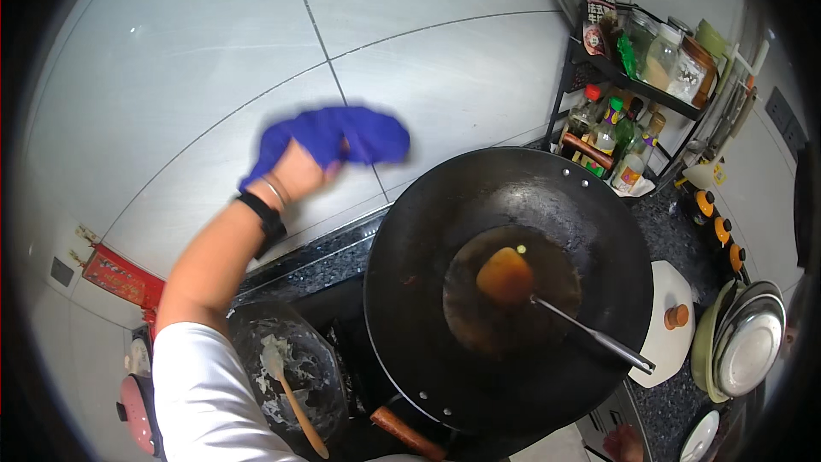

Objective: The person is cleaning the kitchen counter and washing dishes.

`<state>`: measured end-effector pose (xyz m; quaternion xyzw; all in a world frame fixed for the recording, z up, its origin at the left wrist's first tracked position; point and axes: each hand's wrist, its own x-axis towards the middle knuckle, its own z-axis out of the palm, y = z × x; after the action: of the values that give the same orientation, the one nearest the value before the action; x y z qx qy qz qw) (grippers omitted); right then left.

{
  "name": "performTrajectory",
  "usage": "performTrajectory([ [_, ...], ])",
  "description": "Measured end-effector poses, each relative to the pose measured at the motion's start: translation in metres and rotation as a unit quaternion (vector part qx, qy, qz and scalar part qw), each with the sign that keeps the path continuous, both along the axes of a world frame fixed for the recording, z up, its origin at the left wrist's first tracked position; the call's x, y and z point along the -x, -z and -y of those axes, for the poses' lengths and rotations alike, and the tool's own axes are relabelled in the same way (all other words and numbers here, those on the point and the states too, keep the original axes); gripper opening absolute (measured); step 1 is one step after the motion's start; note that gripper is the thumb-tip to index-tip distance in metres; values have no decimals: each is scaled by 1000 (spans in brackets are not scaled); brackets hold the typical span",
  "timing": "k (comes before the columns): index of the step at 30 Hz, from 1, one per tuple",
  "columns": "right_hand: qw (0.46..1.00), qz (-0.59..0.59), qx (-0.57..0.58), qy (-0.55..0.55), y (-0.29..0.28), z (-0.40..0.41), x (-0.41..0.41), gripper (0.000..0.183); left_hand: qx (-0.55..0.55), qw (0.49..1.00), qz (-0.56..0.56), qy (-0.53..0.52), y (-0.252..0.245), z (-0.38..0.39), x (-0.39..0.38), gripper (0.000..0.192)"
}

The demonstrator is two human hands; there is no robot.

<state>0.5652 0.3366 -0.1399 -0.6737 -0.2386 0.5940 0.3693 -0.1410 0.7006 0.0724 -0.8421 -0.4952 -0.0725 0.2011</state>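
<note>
My left hand, in a white sleeve with a black wristband, holds a bunched purple cloth in front of the white wall tiles; whether the cloth touches them I cannot tell. To its lower right stands a large black wok with brown liquid in its bottom. A metal-handled ladle rests in the wok, its bowl in the liquid near a small green piece. Only part of my right hand shows at the bottom edge, blurred, below the wok's right side; its grip is unclear.
Left of the wok, a clear bowl with white residue holds a wooden-handled spatula. A black rack with jars and bottles stands behind. Right are a white lid, stacked basins and a small white dish. A pink pot sits left.
</note>
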Motion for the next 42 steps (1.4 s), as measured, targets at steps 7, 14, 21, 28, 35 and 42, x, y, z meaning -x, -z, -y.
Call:
performTrajectory([
  [7,997,58,-38,-35,-16,53,-38,89,394,905,-90,-135,114,21,35,20],
  [14,995,71,68,-33,-3,62,-44,80,186,792,490,312,-179,0,-57,20],
  [21,982,106,154,-11,-47,-5,33,72,-322,908,-99,-247,-265,103,-3,51],
  [28,987,100,112,-49,-45,5,39,67,140,955,-199,-171,-22,129,109,52],
  [35,972,143,184,-25,-122,-3,94,44,472,847,67,-233,152,240,285,42],
  [42,957,171,232,9,-75,14,55,48,500,824,61,-260,133,140,214,34],
])
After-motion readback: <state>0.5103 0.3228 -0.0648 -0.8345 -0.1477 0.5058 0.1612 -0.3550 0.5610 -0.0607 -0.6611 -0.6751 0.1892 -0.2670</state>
